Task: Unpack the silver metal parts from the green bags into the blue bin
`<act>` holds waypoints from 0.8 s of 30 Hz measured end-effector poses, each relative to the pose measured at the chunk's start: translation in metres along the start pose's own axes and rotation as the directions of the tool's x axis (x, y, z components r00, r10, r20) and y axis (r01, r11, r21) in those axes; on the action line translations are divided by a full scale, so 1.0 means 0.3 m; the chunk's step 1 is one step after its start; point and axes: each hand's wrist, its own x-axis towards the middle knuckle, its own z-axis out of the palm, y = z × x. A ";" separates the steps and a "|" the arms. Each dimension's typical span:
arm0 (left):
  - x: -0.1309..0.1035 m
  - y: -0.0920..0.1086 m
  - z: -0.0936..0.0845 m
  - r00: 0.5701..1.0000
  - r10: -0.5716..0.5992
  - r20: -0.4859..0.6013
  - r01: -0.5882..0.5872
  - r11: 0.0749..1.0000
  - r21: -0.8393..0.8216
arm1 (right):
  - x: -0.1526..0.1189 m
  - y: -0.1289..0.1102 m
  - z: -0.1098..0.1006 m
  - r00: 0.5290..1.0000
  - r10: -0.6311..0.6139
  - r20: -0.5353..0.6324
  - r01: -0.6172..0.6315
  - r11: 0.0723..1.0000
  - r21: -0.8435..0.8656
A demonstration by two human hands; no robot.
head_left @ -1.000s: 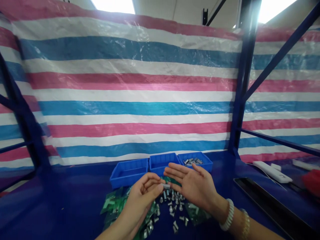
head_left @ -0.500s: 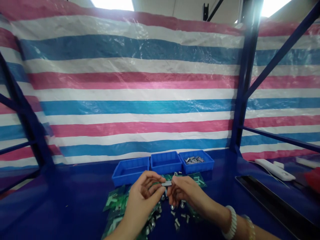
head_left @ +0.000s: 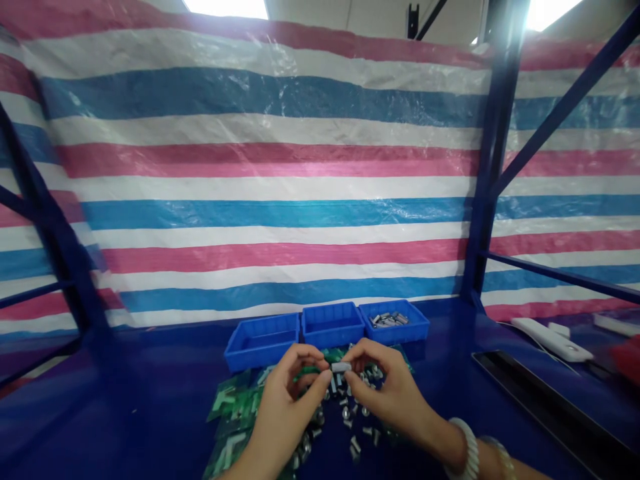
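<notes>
A small grey metal cylinder is held level between my two hands, above the loose parts. The thumb and forefinger of my left hand are pinched at its left end, and the fingertips hide that end. My right hand grips the other end between thumb and forefinger. Below the hands lie several loose screws and small metal pieces. Green plastic bags with small parts inside lie beside and partly under my left hand.
Behind the hands stand a left blue bin, a middle blue bin and a right blue bin with metal cylinders inside. A dark flat panel and a white device lie to the right. Blue frame posts flank the table.
My right hand has turned and its fingers have opened out around the cylinder, uncovering more loose parts below. My left hand has hardly moved. The cylinder has shifted slightly right.
</notes>
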 end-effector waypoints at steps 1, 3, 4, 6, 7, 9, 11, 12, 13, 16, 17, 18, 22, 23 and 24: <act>0.000 0.003 -0.001 1.000 -0.015 0.015 0.015 1.000 0.020 | -0.002 -0.009 -0.003 0.997 -0.077 -0.020 0.075 0.994 -0.077; 0.000 0.005 -0.004 0.999 -0.025 0.029 0.024 0.999 0.038 | -0.003 -0.024 -0.008 0.978 -0.208 -0.032 0.199 0.962 -0.190; 0.001 0.005 -0.005 0.999 -0.032 0.033 0.030 0.999 0.041 | -0.004 -0.030 -0.011 0.965 -0.262 -0.026 0.250 0.942 -0.225; 0.002 0.002 -0.008 0.997 -0.056 0.061 0.055 0.998 0.026 | -0.006 -0.037 -0.014 0.938 -0.347 -0.009 0.332 0.905 -0.264; 0.001 0.001 -0.009 0.993 -0.076 0.092 0.076 0.997 -0.005 | -0.008 -0.038 -0.014 0.928 -0.373 -0.001 0.359 0.894 -0.269; -0.003 -0.001 -0.007 0.974 -0.130 0.187 0.153 0.981 -0.116 | -0.013 -0.037 -0.012 0.917 -0.397 0.022 0.389 0.883 -0.263; -0.010 -0.002 -0.003 0.939 -0.174 0.297 0.254 0.933 -0.256 | -0.020 -0.033 -0.007 0.916 -0.398 0.053 0.398 0.884 -0.243; -0.013 -0.003 -0.001 0.920 -0.189 0.343 0.301 0.901 -0.311 | -0.023 -0.030 -0.004 0.917 -0.394 0.071 0.399 0.887 -0.231; -0.016 -0.004 0.001 0.906 -0.199 0.374 0.336 0.875 -0.348 | -0.025 -0.027 -0.003 0.917 -0.390 0.090 0.400 0.889 -0.221; -0.013 -0.009 -0.002 0.906 -0.227 0.356 0.352 0.872 -0.341 | -0.021 -0.017 -0.007 0.901 -0.412 0.138 0.434 0.871 -0.229; -0.008 -0.011 -0.006 0.919 -0.234 0.318 0.333 0.892 -0.306 | -0.014 -0.012 -0.013 0.890 -0.432 0.147 0.456 0.855 -0.248; -0.001 -0.013 -0.011 0.933 -0.234 0.272 0.306 0.915 -0.262 | -0.003 -0.005 -0.022 0.879 -0.455 0.146 0.478 0.835 -0.272; 0.036 -0.019 -0.033 0.976 -0.177 0.128 0.185 0.981 -0.058 | 0.074 0.042 -0.096 0.874 -0.485 0.025 0.450 0.789 -0.419; 0.044 -0.020 -0.038 0.979 -0.167 0.116 0.170 0.985 -0.013 | 0.098 0.060 -0.123 0.879 -0.476 -0.031 0.409 0.786 -0.463; 0.050 -0.020 -0.042 0.980 -0.166 0.112 0.164 0.986 0.023 | 0.123 0.081 -0.152 0.880 -0.467 -0.092 0.362 0.782 -0.507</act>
